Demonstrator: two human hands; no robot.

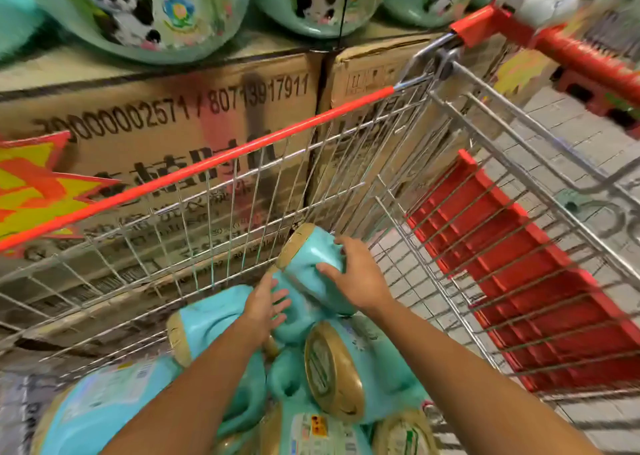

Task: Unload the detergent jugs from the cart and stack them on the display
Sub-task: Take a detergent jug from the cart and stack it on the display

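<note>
Right grip [356, 276] curls round a teal detergent jug [311, 257] in the wire cart [207, 163]; left grip [265, 304] presses it flat-fingered (more jugs [211, 319] crowd beneath), cardboard cartons [173, 125] alongside.

Quick count, going top to bottom. Three panda-label jugs [138, 11] sit along the top edge, plus one plain teal sliver at the far upper left. There are two cardboard boxes [156, 136] right under them and one starburst sign [38, 191] at mid left. One cart [214, 160] fills the lower half with what looks like six teal jugs [311, 257] piled in it, but they overlap and it's blurry, so I could be off by one. Two hands, left hand [265, 304] and right hand [356, 278].
</note>
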